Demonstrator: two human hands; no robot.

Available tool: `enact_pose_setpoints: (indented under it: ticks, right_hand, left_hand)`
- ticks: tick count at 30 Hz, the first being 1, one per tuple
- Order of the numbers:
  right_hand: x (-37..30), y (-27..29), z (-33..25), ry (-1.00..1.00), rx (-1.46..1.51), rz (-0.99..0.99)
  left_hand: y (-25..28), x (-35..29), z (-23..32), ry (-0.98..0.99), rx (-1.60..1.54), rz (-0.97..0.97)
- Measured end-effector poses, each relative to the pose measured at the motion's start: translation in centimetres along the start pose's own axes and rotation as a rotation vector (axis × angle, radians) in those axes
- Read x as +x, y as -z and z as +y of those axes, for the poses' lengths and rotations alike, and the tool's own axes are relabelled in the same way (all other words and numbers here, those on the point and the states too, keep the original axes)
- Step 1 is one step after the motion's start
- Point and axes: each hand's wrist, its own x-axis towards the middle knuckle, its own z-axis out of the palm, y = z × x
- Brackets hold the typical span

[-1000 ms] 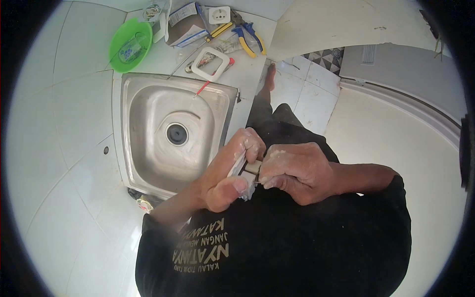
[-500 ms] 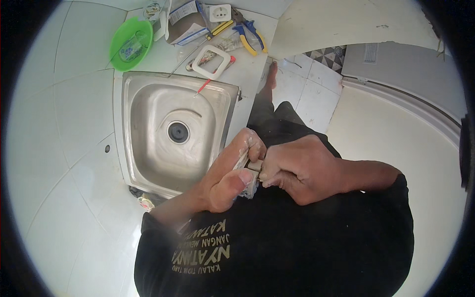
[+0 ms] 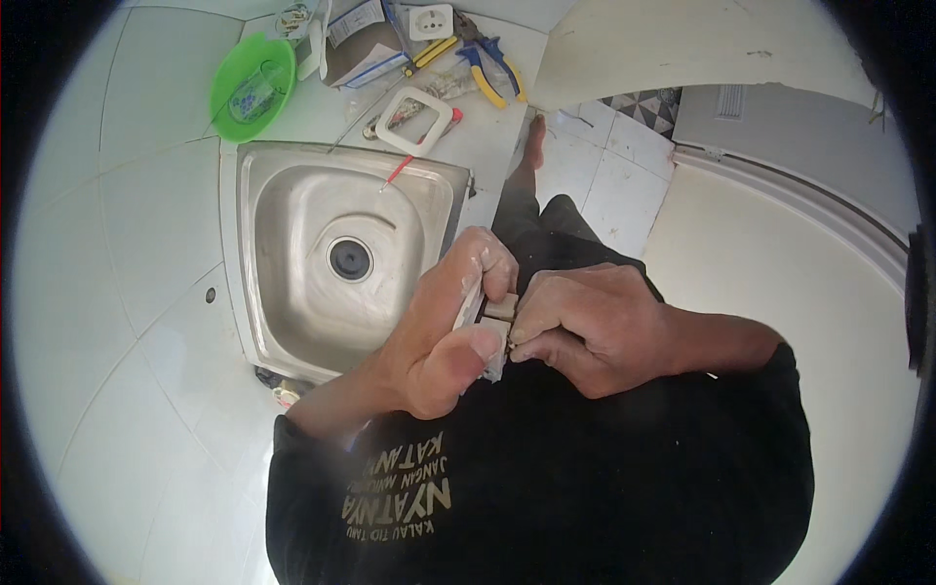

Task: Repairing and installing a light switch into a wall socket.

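Note:
Close to my body, over the front of my dark shirt, both hands meet on a small whitish boxy fitting (image 3: 501,308), which looks like a wall switch body. My left hand (image 3: 439,361) is closed round it, with the thumb on its near face and curled fingers along the far side. White dust or plaster coats those fingers. At the fitting's right edge, my right hand (image 3: 600,331) is closed in a pinch of thumb and forefinger. Whatever sits in that pinch is too small and covered to name.
Left of my hands is a steel sink (image 3: 273,253). Behind it on the counter lie a white square frame (image 3: 400,145), a red screwdriver (image 3: 398,174), blue-and-yellow pliers (image 3: 510,70), a yellow-handled screwdriver (image 3: 432,57), a white wall socket (image 3: 431,21), an opened box (image 3: 363,60) and a green bowl (image 3: 222,88).
My left hand has shifted slightly up and turned the fitting a little, so more of its blocky face shows. My right hand keeps its pinch at the edge, almost in the same place.

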Motion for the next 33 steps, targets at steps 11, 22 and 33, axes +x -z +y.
enact_pose_setpoints:
  ticks: [11,22,33]
  right_hand:
    - [0.6,0.7,0.2,0.154,-0.136,0.220]
    - [0.3,-0.8,0.1,0.488,-0.572,0.459]
    - [0.7,-0.5,0.9,0.438,-0.547,0.477]
  left_hand:
    - [-1.5,1.5,0.9,0.050,-0.563,0.158]
    - [-1.9,1.3,1.2,0.014,-0.271,0.224]
    - [-1.9,1.9,-0.3,-0.022,-0.692,0.146]
